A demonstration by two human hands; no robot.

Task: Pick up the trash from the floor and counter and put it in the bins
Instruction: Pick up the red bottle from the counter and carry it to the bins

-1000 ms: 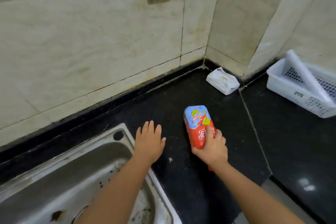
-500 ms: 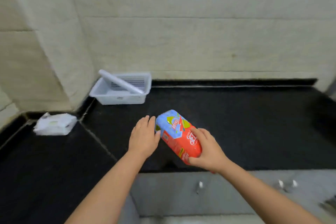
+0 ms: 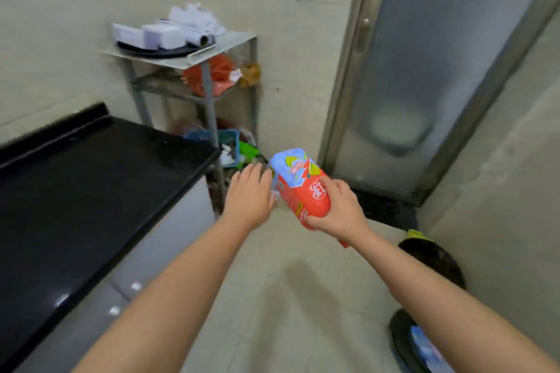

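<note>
Red-and-blue snack packet [image 3: 298,186] held above the floor [image 3: 272,297], right of the black desk [image 3: 91,191], with left hand [image 3: 250,195] spread flat, fingers touching its blue end, right hand [image 3: 338,210] clamped around its red end, black bins [image 3: 430,257] lower right.

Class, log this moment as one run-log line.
right hand: holds red-blue package | left hand: open beside it | black bins: lower right floor

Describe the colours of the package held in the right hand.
The package is mostly red with a light blue top; head view, its only view, shows this.
</note>
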